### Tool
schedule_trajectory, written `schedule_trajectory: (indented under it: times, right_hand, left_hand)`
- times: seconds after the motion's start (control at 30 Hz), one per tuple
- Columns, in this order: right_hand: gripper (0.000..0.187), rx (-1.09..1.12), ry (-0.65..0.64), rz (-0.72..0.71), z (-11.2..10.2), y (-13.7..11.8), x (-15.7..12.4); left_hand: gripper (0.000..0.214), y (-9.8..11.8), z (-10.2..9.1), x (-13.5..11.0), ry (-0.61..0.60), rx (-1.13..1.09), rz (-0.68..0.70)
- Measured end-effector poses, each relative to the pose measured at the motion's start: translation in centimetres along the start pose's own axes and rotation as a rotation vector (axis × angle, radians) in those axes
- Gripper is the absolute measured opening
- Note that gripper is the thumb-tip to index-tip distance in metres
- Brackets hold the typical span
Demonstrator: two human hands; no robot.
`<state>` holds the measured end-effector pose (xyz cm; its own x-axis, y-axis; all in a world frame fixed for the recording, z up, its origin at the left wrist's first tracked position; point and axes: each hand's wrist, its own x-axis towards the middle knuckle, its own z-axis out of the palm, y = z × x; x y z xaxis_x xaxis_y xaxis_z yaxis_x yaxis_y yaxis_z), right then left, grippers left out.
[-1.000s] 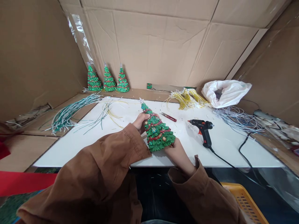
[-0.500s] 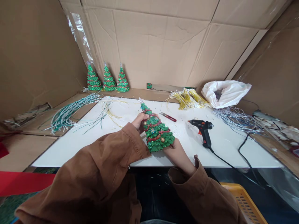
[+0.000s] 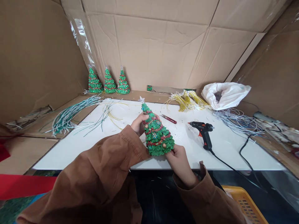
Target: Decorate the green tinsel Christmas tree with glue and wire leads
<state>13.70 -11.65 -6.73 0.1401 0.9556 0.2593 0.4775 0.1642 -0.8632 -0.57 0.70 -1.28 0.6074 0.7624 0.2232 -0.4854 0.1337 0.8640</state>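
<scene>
A green glittery miniature Christmas tree (image 3: 157, 133) with red garland, small ornaments and a pale star on top is held above the front of the white board, its tip leaning left. My left hand (image 3: 139, 122) grips its upper part, thumb in front and the other fingers mostly behind it. Down at the lower right of the tree, my right hand (image 3: 178, 158) is closed at the base; its fingertips are hidden underneath, so what they press on there is not visible. Red-handled thread snips (image 3: 169, 119) lie just beyond the tree on the board.
A black glue gun (image 3: 203, 132) stands on the white board (image 3: 70, 152) to the right, its cord running off the front edge. Three similar trees (image 3: 109, 81) stand at the back left. Bundled green wires (image 3: 67, 115), yellow wires (image 3: 187, 101), bluish wires (image 3: 235, 119) and a white plastic bag (image 3: 225, 95) surround it.
The tree has turned slightly in the hands and its base has dropped a little. My right hand has shifted slightly right and down along the base. The left hand keeps its hold.
</scene>
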Motion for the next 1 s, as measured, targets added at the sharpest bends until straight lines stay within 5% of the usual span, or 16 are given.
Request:
schedule_trajectory:
  times: [0.1, 0.43, 0.63, 0.8, 1.0]
  right_hand:
    - [0.03, -0.158, 0.068, -0.029, -0.3, -0.6, -1.1]
    - [0.032, -0.355, -0.065, -0.004, -4.4, -1.0, -2.0]
    - [0.034, -0.495, -0.092, -0.068, -6.5, -3.6, -1.0]
    - [0.031, -0.647, -0.037, -0.207, -7.6, -5.5, 3.7]
    - [0.02, -0.872, -0.268, -0.175, -5.0, -4.5, 11.4]
  left_hand:
    - [0.035, 0.6, 0.4, 0.0, -0.017, 0.011, -0.019]
    - [0.034, 1.5, 0.2, 0.1, -0.001, 0.282, 0.205]
    - [0.034, 1.7, -0.1, 0.1, -0.032, 0.364, 0.227]
    - [0.033, 2.4, -0.6, 0.2, -0.006, 0.384, 0.246]
    - [0.032, 3.5, -0.9, 0.1, 0.035, 0.269, 0.289]
